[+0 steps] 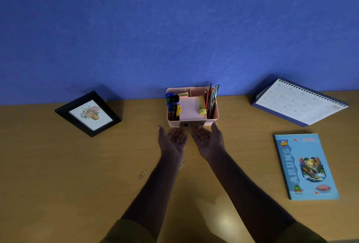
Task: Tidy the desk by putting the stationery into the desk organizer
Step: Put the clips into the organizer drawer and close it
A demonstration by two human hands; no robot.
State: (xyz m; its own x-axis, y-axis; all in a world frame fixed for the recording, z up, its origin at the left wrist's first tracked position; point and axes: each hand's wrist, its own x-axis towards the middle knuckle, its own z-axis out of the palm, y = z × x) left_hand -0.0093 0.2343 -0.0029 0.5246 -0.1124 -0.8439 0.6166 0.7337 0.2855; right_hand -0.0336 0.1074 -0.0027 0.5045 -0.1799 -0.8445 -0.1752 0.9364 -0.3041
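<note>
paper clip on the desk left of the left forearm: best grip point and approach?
From straight above, with the left hand, the nearer one. The paper clip lies flat on the desk, thin wire with nothing raised, so a side approach likely catches nothing. Pinch across its two long sides at mid-length, turning the pinch to its diagonal lie.

both arms reach forward, left hand (172,139) and right hand (207,138) palms-up, fingers relaxed.

Blue booklet (306,167) at bench right edge: cover reads "ARUN'S" vertically, "NEW" tag top left, "65" in green badge. Desk calendar (299,102), back right corner: "2026" in red.
</note>
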